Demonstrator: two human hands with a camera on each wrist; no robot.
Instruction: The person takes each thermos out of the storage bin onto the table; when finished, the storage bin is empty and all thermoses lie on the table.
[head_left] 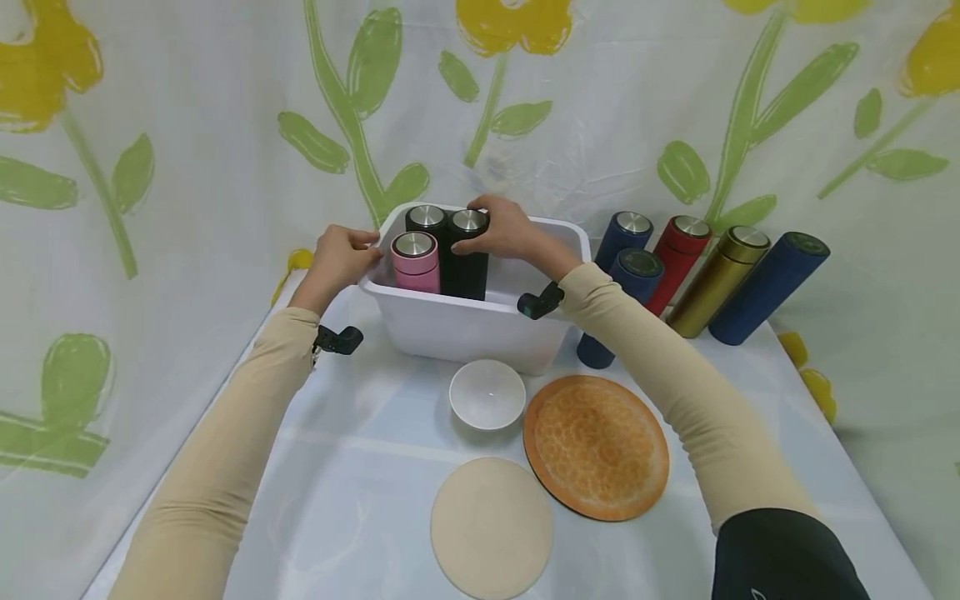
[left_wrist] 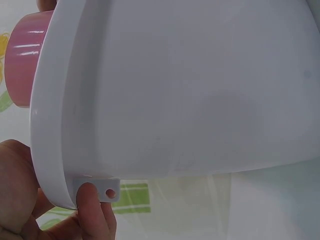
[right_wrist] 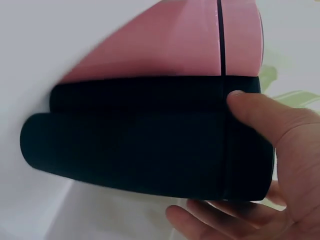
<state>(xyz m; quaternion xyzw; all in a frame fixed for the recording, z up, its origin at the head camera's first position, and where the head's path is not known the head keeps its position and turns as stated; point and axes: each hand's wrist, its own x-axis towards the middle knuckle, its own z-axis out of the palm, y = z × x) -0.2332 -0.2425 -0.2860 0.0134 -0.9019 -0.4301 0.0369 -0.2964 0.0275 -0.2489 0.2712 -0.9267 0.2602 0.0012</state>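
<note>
Black flask [head_left: 467, 254] upright in white bin [head_left: 480, 329], right hand [head_left: 501, 227] fingers curled round its cap; left hand [head_left: 339, 260] grips bin rim.

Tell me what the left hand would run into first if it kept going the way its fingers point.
The left hand already grips the white bin's rim; pushing on rightward, it would likely meet the pink flask standing just inside, though depth is unclear.

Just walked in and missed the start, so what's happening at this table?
A person is working at a white bin that holds a pink flask and two black flasks. The right hand grips the nearer black flask by its top, inside the bin. The left hand holds the bin's left rim. Five more flasks, blue, red and gold, lean at the right. A white bowl and two round mats lie in front.
</note>
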